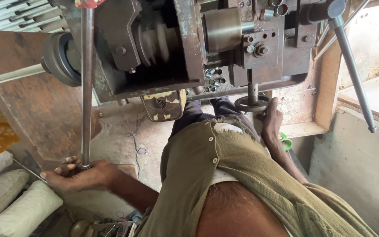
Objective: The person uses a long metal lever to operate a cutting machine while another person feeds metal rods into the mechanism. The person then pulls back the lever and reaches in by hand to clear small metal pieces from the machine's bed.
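Note:
My left hand (73,174) grips the near end of a long thin steel rod (86,87) that runs up into a worn metal lathe-like machine (163,48). My right hand (270,123) rests on a small round handwheel (252,104) hanging under the machine's right part; its fingers curl around the rim. My olive shirt and dark trousers fill the lower middle of the view.
A long grey lever handle (352,70) slants down at the right, beside a concrete wall. A dark pulley wheel (60,59) sits on the machine's left. White sacks (9,197) lie at lower left. A blue wire (137,145) trails on the floor.

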